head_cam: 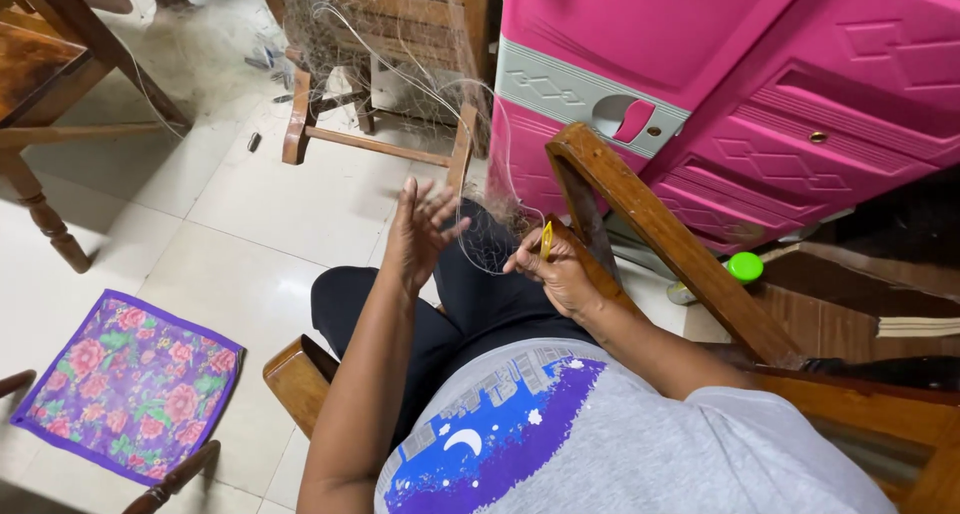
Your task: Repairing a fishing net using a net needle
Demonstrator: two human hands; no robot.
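Right hand [562, 272] pinches a yellow netting needle [546, 240] above the lap. Left hand [418, 232] spread, released, fingers among thin fishing net [400, 44] strands draped from the wooden chair [380, 139]. Pink cabinet [720, 94] stands just beside.

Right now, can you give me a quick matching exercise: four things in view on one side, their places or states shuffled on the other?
Things:
1. left hand
2. right hand
3. floral cloth
4. green-capped bottle

Places or states:
A. flat on the tiled floor, lower left
B. pinching a yellow tool at the net
C. on the floor by the pink cabinet
D. open, fingers spread, raised over the lap

Pairs: 1-D, 2-B, 3-A, 4-C
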